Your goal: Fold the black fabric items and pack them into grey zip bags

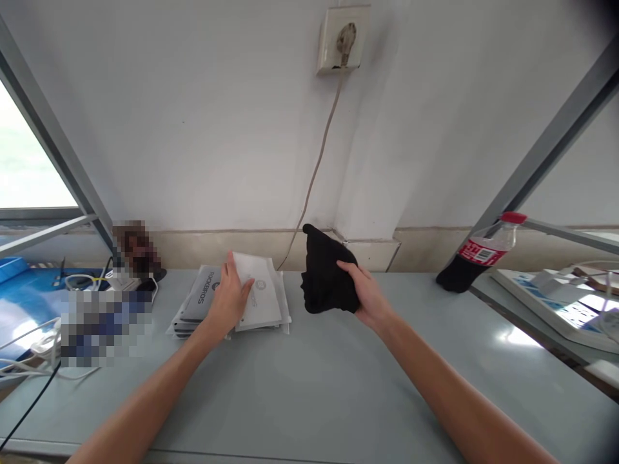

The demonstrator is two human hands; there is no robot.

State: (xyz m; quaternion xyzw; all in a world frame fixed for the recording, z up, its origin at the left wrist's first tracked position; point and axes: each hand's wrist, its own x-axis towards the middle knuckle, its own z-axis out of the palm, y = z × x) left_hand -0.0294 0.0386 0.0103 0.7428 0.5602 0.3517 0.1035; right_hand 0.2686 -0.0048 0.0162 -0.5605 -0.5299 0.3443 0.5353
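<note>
My right hand [368,293] grips a bunched black cloth [325,270] and holds it up just above the grey table [309,386], near the wall. My left hand [231,298] rests with its fingers laid over the top white packet [258,293] of a small stack of flat white and grey packets [200,299] at the table's back left. The thumb lies along the packet's left edge. Hand and cloth are about a hand's width apart.
A cola bottle with a red cap [476,258] leans at the back right beside a metal frame post [541,148]. A cable [314,167] drops from a wall socket [342,40]. White cables and a charger [120,280] lie left. Trays with papers [556,303] sit right.
</note>
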